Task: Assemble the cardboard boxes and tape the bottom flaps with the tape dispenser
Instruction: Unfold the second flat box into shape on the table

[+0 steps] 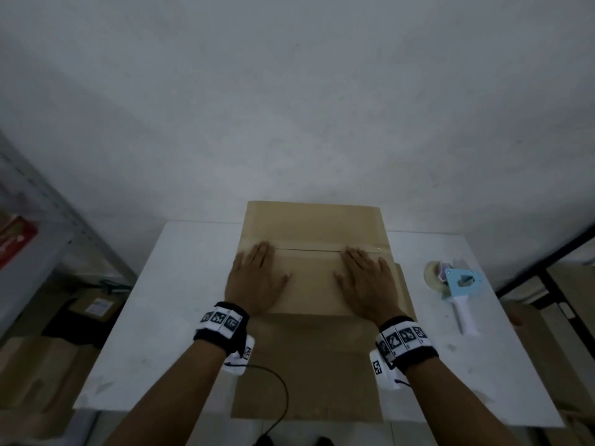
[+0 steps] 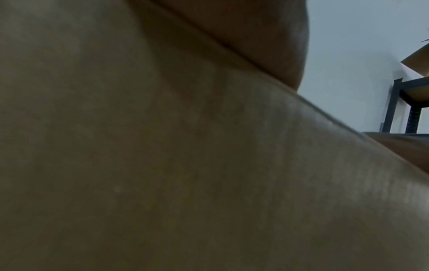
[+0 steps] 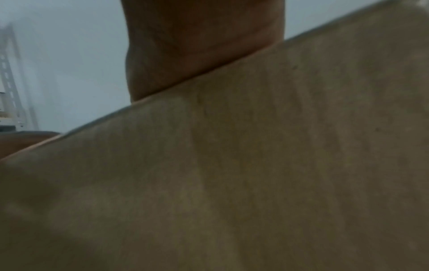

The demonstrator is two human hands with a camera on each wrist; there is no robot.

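Observation:
A brown cardboard box (image 1: 309, 226) stands on the white table (image 1: 180, 284), bottom flaps folded shut on top, with a strip of clear tape along the seam (image 1: 309, 249). My left hand (image 1: 254, 278) lies flat on the near flap at its left end, fingers straight and reaching the seam. My right hand (image 1: 367, 278) presses flat on the same flap at its right end. Both wrist views are filled by the box's near side (image 2: 185, 165) (image 3: 232, 183), with the heel of the left hand (image 2: 267, 45) and of the right hand (image 3: 197, 45) at its top edge. The tape dispenser (image 1: 457, 288), blue with a white handle, lies on the table to the right.
A flat sheet of cardboard (image 1: 306, 381) lies under the box and reaches the table's near edge. Metal shelving (image 1: 48, 204) stands at the left with cartons (image 1: 93, 307) on the floor below. A dark rack (image 1: 547, 278) and more cardboard stand at the right. A white wall is behind.

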